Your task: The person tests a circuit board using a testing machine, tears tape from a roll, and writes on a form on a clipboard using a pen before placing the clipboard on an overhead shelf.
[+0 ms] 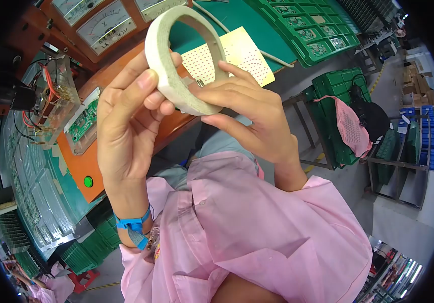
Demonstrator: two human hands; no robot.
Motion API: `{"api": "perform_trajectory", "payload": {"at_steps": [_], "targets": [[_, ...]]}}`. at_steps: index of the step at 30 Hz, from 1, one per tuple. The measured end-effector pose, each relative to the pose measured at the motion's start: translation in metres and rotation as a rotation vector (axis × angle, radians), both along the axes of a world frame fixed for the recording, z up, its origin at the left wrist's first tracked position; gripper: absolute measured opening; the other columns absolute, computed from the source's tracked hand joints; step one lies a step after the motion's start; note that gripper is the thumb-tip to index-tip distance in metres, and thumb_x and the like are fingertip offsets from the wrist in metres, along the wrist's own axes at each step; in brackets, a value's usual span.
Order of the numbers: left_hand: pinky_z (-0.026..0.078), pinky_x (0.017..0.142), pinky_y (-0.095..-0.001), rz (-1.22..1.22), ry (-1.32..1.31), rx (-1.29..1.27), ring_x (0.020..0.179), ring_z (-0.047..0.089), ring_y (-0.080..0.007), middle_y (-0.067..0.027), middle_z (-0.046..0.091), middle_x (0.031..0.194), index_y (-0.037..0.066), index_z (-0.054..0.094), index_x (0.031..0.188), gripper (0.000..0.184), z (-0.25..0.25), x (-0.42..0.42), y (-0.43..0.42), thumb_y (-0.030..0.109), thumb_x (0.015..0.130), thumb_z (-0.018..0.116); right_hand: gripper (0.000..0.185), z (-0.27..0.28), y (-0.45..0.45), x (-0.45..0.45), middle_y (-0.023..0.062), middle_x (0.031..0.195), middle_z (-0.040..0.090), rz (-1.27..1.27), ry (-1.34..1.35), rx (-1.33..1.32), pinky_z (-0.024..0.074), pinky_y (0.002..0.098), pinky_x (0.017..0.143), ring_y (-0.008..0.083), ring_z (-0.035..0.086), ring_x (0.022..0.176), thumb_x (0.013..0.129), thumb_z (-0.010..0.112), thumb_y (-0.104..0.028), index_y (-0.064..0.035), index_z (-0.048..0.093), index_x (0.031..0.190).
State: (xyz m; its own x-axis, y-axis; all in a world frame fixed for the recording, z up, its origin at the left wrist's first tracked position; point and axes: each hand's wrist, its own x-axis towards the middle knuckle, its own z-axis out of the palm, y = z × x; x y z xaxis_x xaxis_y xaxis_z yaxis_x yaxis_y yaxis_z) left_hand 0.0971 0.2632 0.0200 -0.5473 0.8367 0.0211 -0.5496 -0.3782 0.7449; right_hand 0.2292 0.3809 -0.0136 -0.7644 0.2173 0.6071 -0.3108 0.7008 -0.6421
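Both hands hold up a roll of masking tape (162, 63), a pale ring tilted towards the camera. My left hand (128, 108) pinches its left side between thumb and fingers. At the lower right of the ring, my right hand (257, 111) is closed on the rim, with its index finger raised along the ring's right side. A blue wrist strap (132, 223) circles my left wrist. Behind the roll lies a yellow sheet with rows of small marks (245, 53) on the green bench mat. A green circuit board (83, 123) sits in a fixture left of my left hand.
Panel meters (107, 28) stand at the back left, above an orange panel with a green button (89, 181). A green tray of circuit boards (305, 30) lies at the upper right. Green crates (335, 83) with a pink mesh bag (347, 126) stand to the right.
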Motion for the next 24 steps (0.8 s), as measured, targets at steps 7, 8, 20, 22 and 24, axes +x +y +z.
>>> {"api": "perform_trajectory", "payload": {"at_steps": [7,8,20,22,24], "targets": [[0.049,0.055,-0.0176,0.106,0.283,-0.126,0.064,0.056,-0.011,-0.0152,0.061,0.086,-0.008,0.053,0.106,0.03,0.001,0.006,-0.003,0.003,0.078,0.056,0.028,0.006,-0.015,0.001,0.0076,0.086,0.063,0.042,0.013,-0.376,0.0433,0.0272,0.08,0.0176,0.058,0.076,0.071,0.063,-0.004,-0.0003,0.059,0.098],[0.049,0.057,-0.0183,0.133,0.355,-0.151,0.065,0.056,-0.0114,-0.0143,0.061,0.085,-0.007,0.053,0.105,0.03,0.002,0.009,-0.005,0.001,0.077,0.057,0.027,0.008,-0.018,0.002,0.0091,0.088,0.063,0.065,0.0,-0.493,0.0436,0.0265,0.079,0.0171,0.058,0.078,0.07,0.062,-0.002,0.0013,0.059,0.097],[0.044,0.08,-0.0279,0.187,0.93,-0.146,0.084,0.055,-0.0187,-0.0131,0.059,0.095,-0.004,0.058,0.097,0.035,0.01,0.035,-0.021,-0.005,0.062,0.064,0.034,0.025,-0.003,0.002,0.0106,0.103,0.057,0.686,0.247,-1.404,0.0448,0.0338,0.087,0.0178,0.058,0.09,0.088,0.049,-0.017,0.0029,0.043,0.115],[0.044,0.078,-0.0268,0.22,1.015,-0.151,0.083,0.055,-0.0182,-0.0121,0.059,0.093,-0.003,0.058,0.097,0.036,0.01,0.034,-0.025,-0.005,0.061,0.065,0.035,0.026,-0.002,0.004,0.0104,0.105,0.056,0.751,0.247,-1.478,0.0433,0.0357,0.09,0.0198,0.057,0.093,0.089,0.047,-0.018,0.0022,0.041,0.116],[0.044,0.073,-0.0246,0.276,1.171,-0.176,0.082,0.054,-0.0172,-0.0102,0.06,0.09,-0.003,0.06,0.095,0.037,0.008,0.033,-0.029,-0.004,0.059,0.068,0.037,0.027,-0.004,0.009,0.01,0.109,0.053,0.867,0.237,-1.641,0.0403,0.0394,0.094,0.0238,0.054,0.1,0.091,0.044,-0.022,0.0008,0.038,0.119]]}}
